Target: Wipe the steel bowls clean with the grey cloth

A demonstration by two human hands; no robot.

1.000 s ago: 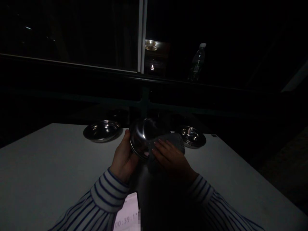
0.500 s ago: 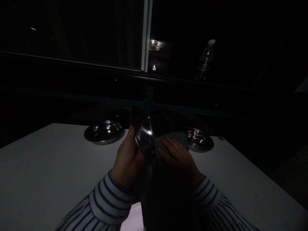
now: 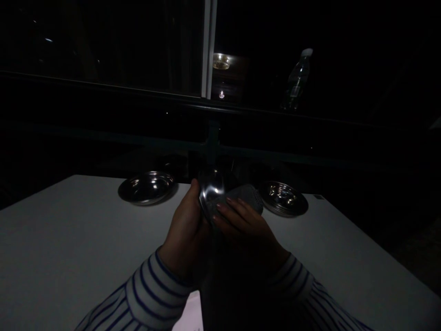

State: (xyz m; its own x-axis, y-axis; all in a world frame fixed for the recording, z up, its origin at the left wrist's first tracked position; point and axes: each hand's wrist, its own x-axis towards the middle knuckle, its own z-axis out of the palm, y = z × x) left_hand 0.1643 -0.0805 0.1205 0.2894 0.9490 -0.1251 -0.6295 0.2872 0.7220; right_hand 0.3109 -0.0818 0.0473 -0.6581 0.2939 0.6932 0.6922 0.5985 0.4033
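A shiny metal bowl is held up over the middle of the table, tilted. My left hand grips its left rim, thumb on the upper edge. Under the fingers of my right hand lies a grey cloth, pressed against the right side of the bowl. The lower part of the bowl is hidden by my hands and deep shadow. To the left a metal dish rests on the table, and to the right stands a stack of similar dishes.
The white table has its far edge just behind the dishes. Beyond it are a dark window with a pale frame post and a clear plastic bottle. A bright pale object shows at the bottom edge.
My right hand and the cloth have slid left across the bowl, closer to my left hand. The bowl has shifted slightly and shows less of its surface.
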